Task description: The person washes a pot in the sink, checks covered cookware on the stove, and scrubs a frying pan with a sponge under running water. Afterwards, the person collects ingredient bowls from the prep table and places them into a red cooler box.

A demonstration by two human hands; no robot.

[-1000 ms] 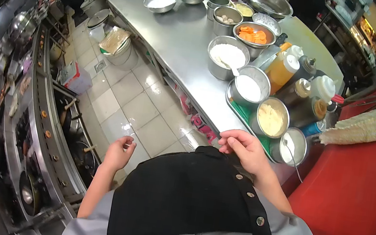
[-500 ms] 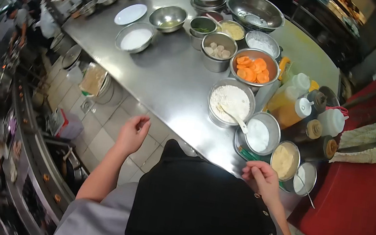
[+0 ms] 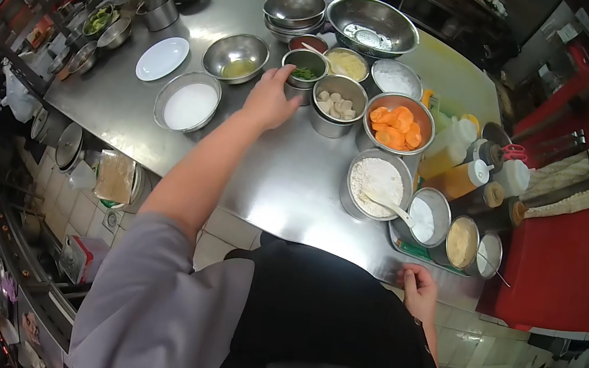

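My left hand [image 3: 272,101] reaches over the steel table, its fingers apart at the near left side of a small bowl of chopped greens [image 3: 303,73]. Whether the fingertips touch the rim is unclear. Left of it is a steel bowl with a little yellowish liquid [image 3: 238,69]; right of it, a bowl of pale round pieces [image 3: 337,105]. My right hand [image 3: 418,282] hangs at the table's near edge, fingers curled together, below the bowl of white powder with a white spoon [image 3: 375,187]. Nothing shows in it.
Sliced carrots [image 3: 394,127], squeeze bottles [image 3: 465,177] and small bowls of white and yellow powder [image 3: 461,243] stand at the right. A white plate [image 3: 162,59] and a bowl of white contents [image 3: 190,106] are at the left. A large steel bowl [image 3: 371,37] stands behind.
My left hand has moved forward from beside the table to the bowl of greens, its fingers spreading. My right hand stays near the table edge, its fingers more curled. The view has shifted.
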